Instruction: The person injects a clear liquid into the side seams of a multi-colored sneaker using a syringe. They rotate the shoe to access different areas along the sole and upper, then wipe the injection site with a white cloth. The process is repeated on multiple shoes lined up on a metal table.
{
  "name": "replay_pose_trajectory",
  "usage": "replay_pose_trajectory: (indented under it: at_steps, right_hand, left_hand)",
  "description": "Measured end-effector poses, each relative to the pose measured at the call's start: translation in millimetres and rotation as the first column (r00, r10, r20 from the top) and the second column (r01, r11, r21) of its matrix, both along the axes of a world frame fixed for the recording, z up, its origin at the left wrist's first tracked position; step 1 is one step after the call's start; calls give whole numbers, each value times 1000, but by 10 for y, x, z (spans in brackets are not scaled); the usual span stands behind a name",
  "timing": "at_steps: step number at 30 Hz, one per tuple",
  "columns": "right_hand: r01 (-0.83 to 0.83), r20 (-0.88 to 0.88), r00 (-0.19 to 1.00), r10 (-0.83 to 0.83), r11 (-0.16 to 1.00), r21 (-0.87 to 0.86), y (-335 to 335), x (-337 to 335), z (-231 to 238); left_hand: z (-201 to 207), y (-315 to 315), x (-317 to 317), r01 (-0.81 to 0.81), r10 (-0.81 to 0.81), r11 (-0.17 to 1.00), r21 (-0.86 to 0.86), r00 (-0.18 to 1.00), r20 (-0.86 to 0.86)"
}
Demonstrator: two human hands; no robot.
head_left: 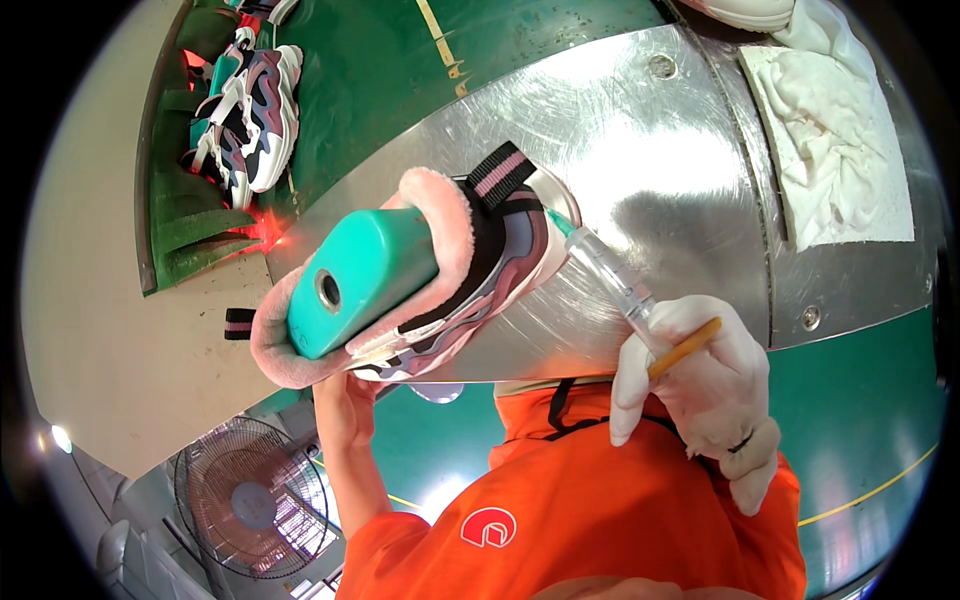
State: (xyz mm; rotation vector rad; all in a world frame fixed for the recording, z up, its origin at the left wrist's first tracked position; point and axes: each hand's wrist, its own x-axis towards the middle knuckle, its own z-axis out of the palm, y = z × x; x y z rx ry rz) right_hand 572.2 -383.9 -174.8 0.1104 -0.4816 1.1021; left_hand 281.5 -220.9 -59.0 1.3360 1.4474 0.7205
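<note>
A sneaker (492, 262) in black, mauve, grey and white is tilted over the metal tabletop, a teal shoe last (375, 262) filling its pink fleece collar (455, 225). My bare left hand (345, 405) is closed on the sneaker from below; the shoe hides most of its fingers. In a white glove, my right hand (705, 375) grips a clear syringe (608, 270). Its thin teal tip points at the sole edge below the black-and-pink pull loop (500, 175), touching or very near it. An orange-brown stick (685, 348) also lies between the gloved fingers.
The metal tabletop (620, 120) spreads out ahead. A crumpled white cloth (825, 150) rests on a pale board at right. Several sneakers (268, 115) sit on a green belt with flaps at far left, near red light. A fan (252, 500) stands at lower left.
</note>
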Motion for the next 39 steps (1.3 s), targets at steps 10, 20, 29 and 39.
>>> replay_pose_trajectory:
  at_steps: [10, 20, 29, 39]
  right_hand:
    - [117, 107, 986, -126, 990, 85, 25, -31, -115]
    - [140, 227, 960, -161, 984, 106, -16, -26, -175]
    - [169, 299, 929, -216, 970, 177, -4, -36, -200]
    - [22, 325, 946, -5, 999, -47, -77, 27, -13]
  left_hand:
    - [-8, -204, 30, 22, -20, 998, -53, 999, 48]
    - [-23, -225, 77, 27, -25, 999, -42, 999, 48]
    - [-3, -244, 87, 30, -26, 995, -91, 998, 49]
    - [27, -484, 190, 112, -93, 975, -191, 990, 106]
